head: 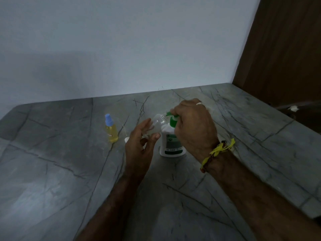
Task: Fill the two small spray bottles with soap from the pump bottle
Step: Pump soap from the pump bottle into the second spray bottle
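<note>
A white pump bottle [172, 145] with a green pump head stands on the grey stone counter [52, 171]. My right hand [192, 127] covers and grips the green pump head. My left hand [139, 146] holds a clear small spray bottle [159, 121] tilted, its open mouth against the green nozzle. The clear bottle looks empty. A second small spray bottle [111, 129], filled with yellow liquid and closed with a blue cap, stands upright to the left. A small white cap-like piece [126, 140] lies behind my left hand, partly hidden.
A plain pale wall rises behind the counter. A dark wooden panel [281, 49] stands at the right. The counter's right edge drops off near a small white object [293, 108].
</note>
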